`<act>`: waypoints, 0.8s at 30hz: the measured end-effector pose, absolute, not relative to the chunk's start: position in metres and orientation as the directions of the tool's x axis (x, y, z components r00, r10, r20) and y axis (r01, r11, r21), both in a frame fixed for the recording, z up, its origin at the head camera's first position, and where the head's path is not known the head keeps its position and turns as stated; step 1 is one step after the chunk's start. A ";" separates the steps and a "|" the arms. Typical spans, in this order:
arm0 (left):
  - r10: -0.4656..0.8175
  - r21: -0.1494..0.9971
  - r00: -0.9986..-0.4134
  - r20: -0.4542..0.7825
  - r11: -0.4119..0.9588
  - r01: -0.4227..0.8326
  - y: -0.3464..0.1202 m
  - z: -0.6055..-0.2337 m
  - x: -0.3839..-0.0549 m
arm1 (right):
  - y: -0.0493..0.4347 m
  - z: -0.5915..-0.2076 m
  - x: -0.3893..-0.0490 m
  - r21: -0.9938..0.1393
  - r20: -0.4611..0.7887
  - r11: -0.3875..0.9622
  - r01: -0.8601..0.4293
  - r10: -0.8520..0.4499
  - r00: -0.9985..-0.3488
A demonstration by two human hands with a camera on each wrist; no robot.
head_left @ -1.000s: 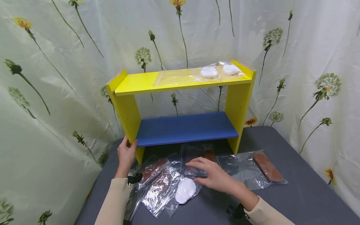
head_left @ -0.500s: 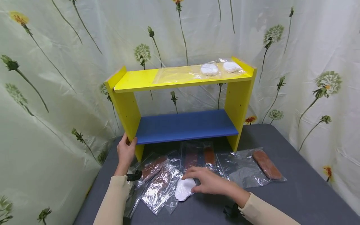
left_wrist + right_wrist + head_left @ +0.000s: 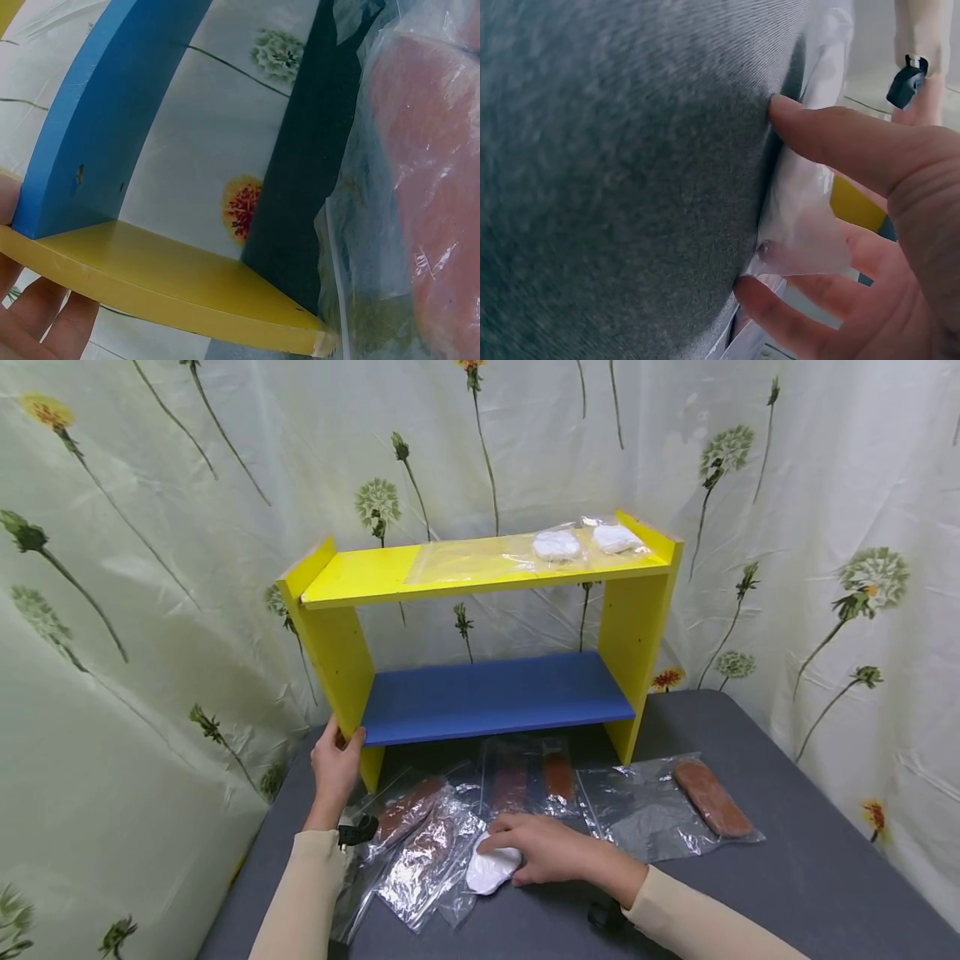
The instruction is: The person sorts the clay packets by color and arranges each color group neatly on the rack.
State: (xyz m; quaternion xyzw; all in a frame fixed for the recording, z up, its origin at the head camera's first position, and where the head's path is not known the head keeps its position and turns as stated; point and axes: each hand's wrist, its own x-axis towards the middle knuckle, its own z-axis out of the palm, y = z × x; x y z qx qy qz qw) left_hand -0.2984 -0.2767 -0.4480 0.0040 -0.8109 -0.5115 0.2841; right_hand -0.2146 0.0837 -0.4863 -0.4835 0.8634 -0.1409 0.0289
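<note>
My left hand (image 3: pixel 336 768) grips the lower left front edge of a yellow and blue shelf unit (image 3: pixel 498 697). In the left wrist view its thumb lies by the blue board (image 3: pixel 82 135) and its fingers (image 3: pixel 71 322) are on the outer side of the yellow side panel (image 3: pixel 172 292). My right hand (image 3: pixel 551 852) holds a flat white lump (image 3: pixel 491 867) in a clear bag on the table, fingers over it and thumb at its near edge. From the right wrist, the thumb and fingertips lie on either side of the white bagged lump (image 3: pixel 799 214), down at the grey surface.
Clear bags with reddish-brown slabs lie left (image 3: pixel 420 843), under the shelf (image 3: pixel 558 777) and right (image 3: pixel 712 802). On the yellow top shelf (image 3: pixel 367 572) are two bagged white lumps (image 3: pixel 557 545). A dandelion-print curtain (image 3: pixel 187 527) hangs behind the dark grey table (image 3: pixel 750 885).
My right hand has come down and left from above the table onto the white lump, its fingers drawing in round it. My left hand stays on the shelf unit.
</note>
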 end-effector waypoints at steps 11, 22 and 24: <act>-0.294 0.838 -0.850 0.437 0.475 0.267 -0.279 -0.449 -0.298 | 0.083 -0.484 -0.215 -0.288 0.095 0.474 -0.832 -0.851 -0.517; -0.296 0.837 -0.847 0.442 0.476 0.270 -0.276 -0.448 -0.297 | 0.091 -0.477 -0.219 -0.437 0.109 0.375 -0.818 -0.880 -0.462; -0.298 0.839 -0.849 0.436 0.475 0.265 -0.277 -0.449 -0.296 | 0.091 -0.477 -0.219 -0.459 0.106 0.369 -0.808 -0.881 -0.462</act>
